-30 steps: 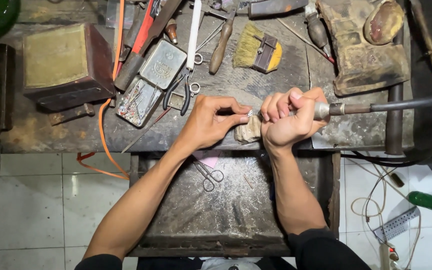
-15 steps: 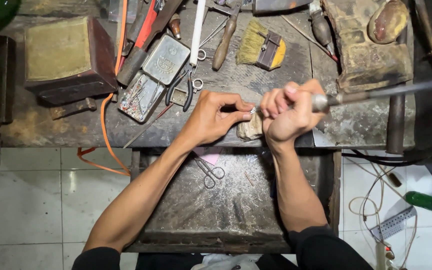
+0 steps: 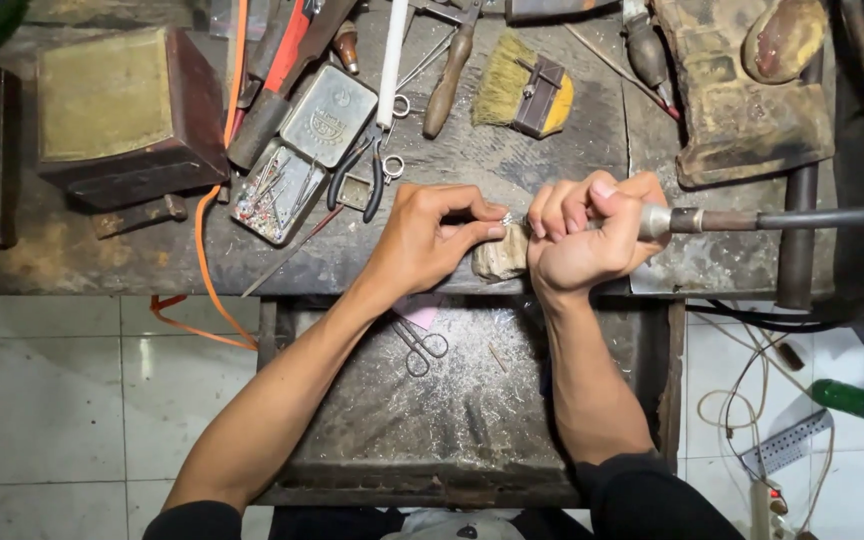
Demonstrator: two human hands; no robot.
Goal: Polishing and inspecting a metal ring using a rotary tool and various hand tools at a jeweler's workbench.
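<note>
The left hand [image 3: 430,238] is pinched nearly shut, thumb and forefinger tips closed on a small bright metal piece [image 3: 507,217] — too small to say whether it is a ring or a setting. The right hand [image 3: 584,235] is curled in a full fist around the metal handpiece [image 3: 664,221] of a flexible-shaft tool, its fingers wrapped tight with no gap showing.

The metal piece sits between the two hands, at about three o'clock from the left fingertips and nine o'clock from the right knuckles. The handpiece's long axis runs almost level, from three o'clock toward nine o'clock, with its dark hose [image 3: 832,215] trailing off to the right edge; the working tip is hidden behind the right fingers, so I cannot tell whether it touches the piece. Both hands are equally close — the piece is held by the left and met head-on by the right.

Just below the piece, at six o'clock, a worn wooden bench pin [image 3: 499,258] juts from the edge of the workbench [image 3: 572,130], and both hands rest against it. Below that the open catch drawer [image 3: 472,400], dusted with filings, holds small scissors [image 3: 420,345]. At eleven o'clock from the left hand lies an open tin of small bits [image 3: 282,185].
</note>
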